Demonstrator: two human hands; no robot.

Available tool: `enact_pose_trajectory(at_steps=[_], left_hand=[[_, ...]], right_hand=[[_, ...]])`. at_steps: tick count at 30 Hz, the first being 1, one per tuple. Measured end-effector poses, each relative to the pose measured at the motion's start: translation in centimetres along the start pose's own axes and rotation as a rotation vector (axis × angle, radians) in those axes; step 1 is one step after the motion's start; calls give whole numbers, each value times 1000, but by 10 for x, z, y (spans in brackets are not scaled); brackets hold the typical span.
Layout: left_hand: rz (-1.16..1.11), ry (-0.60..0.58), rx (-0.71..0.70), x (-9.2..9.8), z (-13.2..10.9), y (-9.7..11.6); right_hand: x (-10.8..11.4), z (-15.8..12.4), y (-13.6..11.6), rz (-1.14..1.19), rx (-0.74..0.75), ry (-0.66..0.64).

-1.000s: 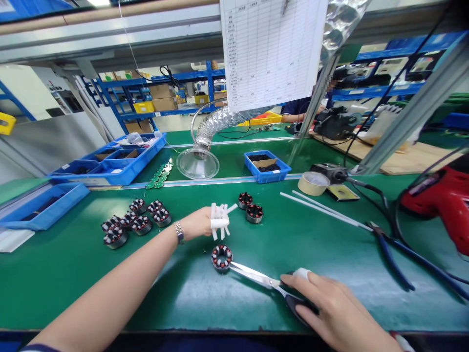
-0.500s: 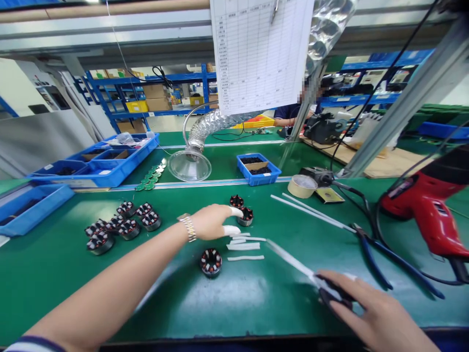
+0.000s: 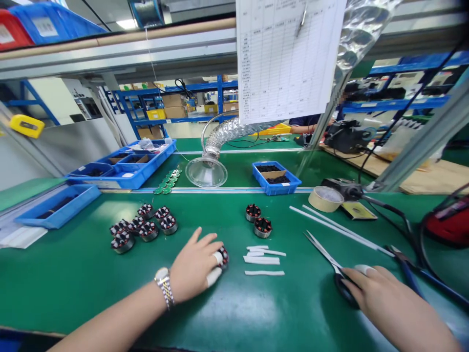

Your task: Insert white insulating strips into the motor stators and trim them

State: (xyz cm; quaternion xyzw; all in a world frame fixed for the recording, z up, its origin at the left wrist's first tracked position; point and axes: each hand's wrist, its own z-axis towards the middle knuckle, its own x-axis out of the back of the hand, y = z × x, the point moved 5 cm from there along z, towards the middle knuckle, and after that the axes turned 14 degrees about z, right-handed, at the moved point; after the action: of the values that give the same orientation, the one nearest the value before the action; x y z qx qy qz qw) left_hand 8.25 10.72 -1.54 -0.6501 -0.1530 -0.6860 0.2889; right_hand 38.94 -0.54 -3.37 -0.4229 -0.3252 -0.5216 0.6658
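My left hand (image 3: 196, 266), with white covers on two fingertips, has its thumb and index finger round a motor stator (image 3: 224, 257), which it partly hides. Scissors (image 3: 326, 254) with black handles are in my right hand (image 3: 384, 298), their blades slightly apart and pointing to the upper left. Between the hands lie several short white tubes (image 3: 262, 260) on the green table. Two more stators (image 3: 263, 227) stand just behind the tubes. A group of several stators (image 3: 148, 231) is on the left.
Long white tubes (image 3: 337, 227), a tape roll (image 3: 326, 198) and blue-handled pliers (image 3: 410, 276) lie on the right. A blue bin (image 3: 276, 183) and a clear fume hood (image 3: 206, 173) stand behind. Blue trays (image 3: 128, 181) are at the back left. A paper sheet (image 3: 287, 63) hangs above.
My left hand has left the two back stators and the tubes and closed on the nearer stator. My right hand has set the scissors lower, away from the short tubes. The view has shifted left.
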Motion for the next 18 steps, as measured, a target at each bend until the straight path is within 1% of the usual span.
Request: enact_pose_trajectory(at_steps=[2, 4, 5, 6, 7, 8, 9, 10, 12, 14, 16, 18], left_hand=[[26, 24, 107, -4, 1, -37], [36, 52, 211, -4, 0, -75], [33, 67, 256, -3, 1, -90], [27, 85, 298, -1, 1, -100], [14, 105, 332, 1, 4, -105], [-7, 123, 353, 2, 7, -103], [-37, 136, 360, 3, 13, -96], [-78, 142, 350, 2, 21, -83], [-191, 117, 288, -6, 43, -47], [-313, 74, 236, -20, 67, -10], [-409, 56, 263, -33, 90, 13], [-478, 58, 322, -42, 107, 25]], right_hand=[[-4, 4, -6, -60, 69, -55], [-5, 7, -15, -76, 122, -51], [-5, 9, -22, -62, 145, -36], [-5, 11, -30, -38, 171, -24], [-5, 14, -39, -3, 198, -17], [-7, 17, -50, 43, 228, -19], [-10, 20, -62, 93, 258, -29], [-14, 23, -74, 139, 287, -47], [-25, 28, -98, 199, 331, -93], [-37, 30, -117, 203, 343, -118], [-47, 30, -128, 184, 326, -117], [-51, 27, -131, 176, 299, -105]])
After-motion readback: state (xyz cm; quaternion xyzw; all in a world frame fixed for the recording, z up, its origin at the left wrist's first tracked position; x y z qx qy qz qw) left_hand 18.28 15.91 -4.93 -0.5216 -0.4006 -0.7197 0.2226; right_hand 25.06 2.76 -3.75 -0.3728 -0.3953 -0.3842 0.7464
